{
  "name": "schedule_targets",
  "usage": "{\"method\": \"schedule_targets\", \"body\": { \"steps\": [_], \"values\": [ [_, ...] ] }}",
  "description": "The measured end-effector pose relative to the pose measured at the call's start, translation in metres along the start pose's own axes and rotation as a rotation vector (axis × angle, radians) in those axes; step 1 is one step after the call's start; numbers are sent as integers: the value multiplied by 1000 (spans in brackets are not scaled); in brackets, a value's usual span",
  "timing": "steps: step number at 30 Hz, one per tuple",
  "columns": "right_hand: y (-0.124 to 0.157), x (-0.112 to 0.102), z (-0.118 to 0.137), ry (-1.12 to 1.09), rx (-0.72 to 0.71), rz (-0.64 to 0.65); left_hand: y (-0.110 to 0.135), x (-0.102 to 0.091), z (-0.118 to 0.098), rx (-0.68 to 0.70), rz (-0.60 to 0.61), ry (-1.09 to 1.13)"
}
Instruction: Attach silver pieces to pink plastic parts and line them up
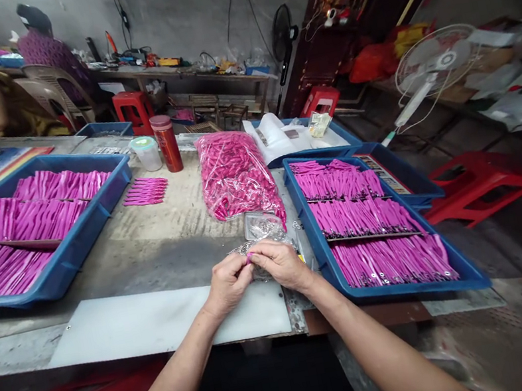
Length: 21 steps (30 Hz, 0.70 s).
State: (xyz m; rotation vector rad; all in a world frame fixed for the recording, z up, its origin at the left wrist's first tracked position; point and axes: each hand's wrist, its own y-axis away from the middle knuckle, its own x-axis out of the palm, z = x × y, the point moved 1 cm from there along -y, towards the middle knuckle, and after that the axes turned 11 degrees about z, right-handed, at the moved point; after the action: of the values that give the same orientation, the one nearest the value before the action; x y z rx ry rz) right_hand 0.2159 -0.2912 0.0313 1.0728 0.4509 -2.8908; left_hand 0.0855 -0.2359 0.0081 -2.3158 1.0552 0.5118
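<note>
My left hand and my right hand meet above the front of the table, fingertips pinched together. Between them shows a bit of a small purple piece; the fingers hide most of it. Just beyond the hands lies a clear bag of small metal parts, partly covered by them. A large clear bag packed with pink pieces rests farther back. To the right, a blue tray holds rows of purple strips with dark ends. A white board lies at the table's edge under my left forearm.
Another blue tray with rows of purple strips stands at left, beside a few loose purple pieces. Behind are a lidded tub and a red-brown bottle. A red stool and white fan are at right. Two people sit at far left.
</note>
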Motion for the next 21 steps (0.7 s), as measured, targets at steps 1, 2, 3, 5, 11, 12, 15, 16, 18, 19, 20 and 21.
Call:
{"method": "schedule_targets", "body": {
  "steps": [1,2,3,5,11,12,15,16,18,19,20,21],
  "values": [
    [0,0,0,4,-2,1,0,0,0,3,0,-1],
    [1,1,0,7,-5,1,1,1,1,7,0,-3],
    [2,1,0,9,-7,0,1,1,1,9,-3,-4],
    [3,1,0,11,-14,-4,1,2,2,17,-5,-6],
    [4,1,0,14,-23,2,2,3,2,23,-13,10],
    [4,1,0,13,-22,2,3,3,2,19,-15,11],
    [3,2,-1,12,-21,0,2,2,2,8,-11,10],
    [2,2,-2,10,-19,0,1,1,1,4,-5,11],
    [0,2,-3,3,-1,-3,-1,0,1,-10,16,17],
    [-1,2,-4,-4,12,-6,-3,-1,0,-21,25,23],
    [-3,1,-5,-13,28,-14,-5,-2,0,-33,34,30],
    [-4,1,-5,-22,45,-26,-7,-4,-1,-49,40,41]
  ]
}}
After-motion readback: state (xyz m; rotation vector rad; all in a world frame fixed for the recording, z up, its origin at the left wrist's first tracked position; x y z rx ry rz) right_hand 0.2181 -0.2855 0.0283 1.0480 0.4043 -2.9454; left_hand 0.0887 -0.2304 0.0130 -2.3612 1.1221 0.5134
